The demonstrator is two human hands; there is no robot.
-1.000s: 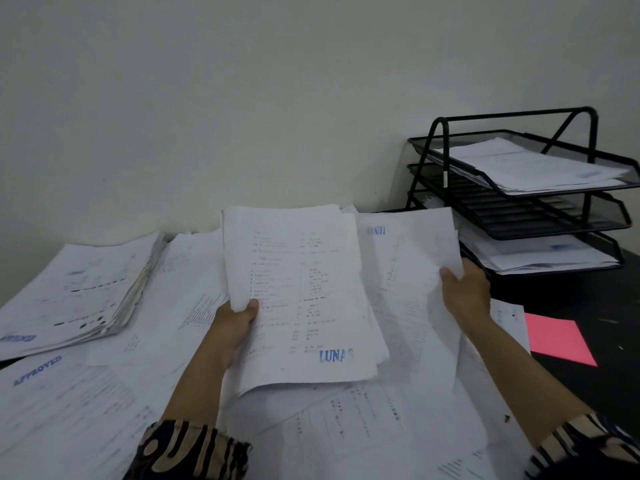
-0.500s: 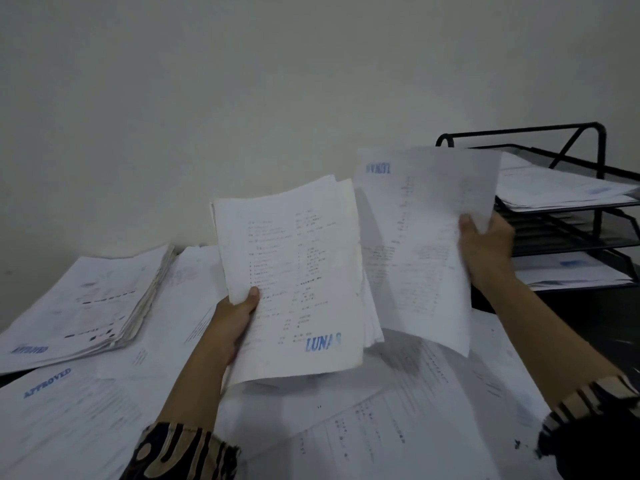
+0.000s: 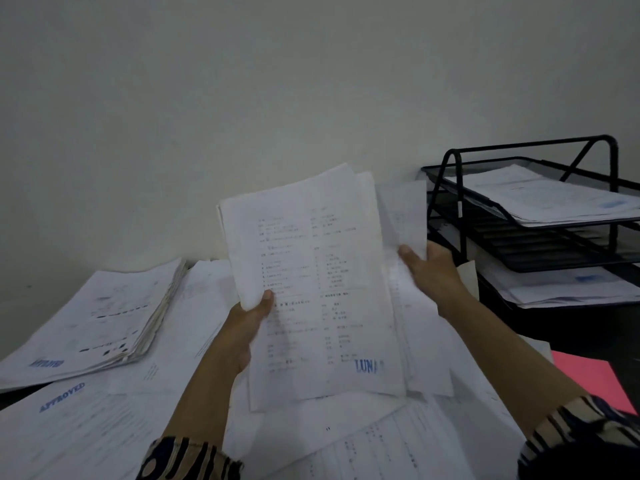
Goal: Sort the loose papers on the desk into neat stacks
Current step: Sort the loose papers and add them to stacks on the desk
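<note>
Against a bare off-white wall point(image 3: 242, 98), a dark desk point(image 3: 588, 327) lies buried under loose white printed sheets point(image 3: 398, 441), some stamped "APPROVED" in blue. A person's left hand point(image 3: 242, 327) grips a thin sheaf of white printed pages point(image 3: 311, 289) by its left edge, thumb on the front page, which bears a blue "LUNAS" stamp at its lower right corner. The right hand point(image 3: 433, 271) pinches a single white printed sheet point(image 3: 405, 216), which half a second ago was held up and apart to the right; it now sits tucked behind the sheaf's right edge, only a narrow strip showing. That suggests the sheet is being merged into the hand-held sheaf, one more loose page gathered, though its edges are not yet squared.

At left, a thick stack of white stamped papers point(image 3: 104, 313) rests on the desk, its edges roughly aligned. At right, a black wire-mesh three-tier letter tray point(image 3: 450, 202) holds papers on its top and bottom tiers, and a pink sheet point(image 3: 585, 375) lies beside it. Judging by the spread underneath the arms, much sorting remains.
</note>
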